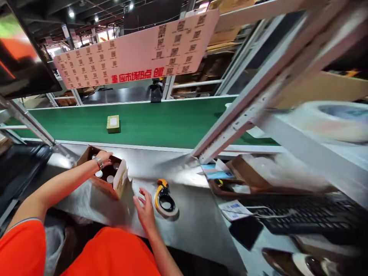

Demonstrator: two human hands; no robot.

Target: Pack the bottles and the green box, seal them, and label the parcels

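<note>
Two hands: left hand (103,157) curls on box (121,178) rim, grip unclear; right hand (146,211) splayed empty by tape (164,199); box probably heavy, lift underneath.

A single head-worn camera looks forward and steeply down across the steel worktop (189,226). The wearer's left hand (104,157) and right hand (146,210) sit close below the lens, and the green conveyor belt (172,122) crosses mid-frame beyond. The view is tilted.

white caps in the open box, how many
4 caps: one at the far left of the box, one by its right wall, two at the front. The left hand covers the middle, so more may be hidden.
</note>
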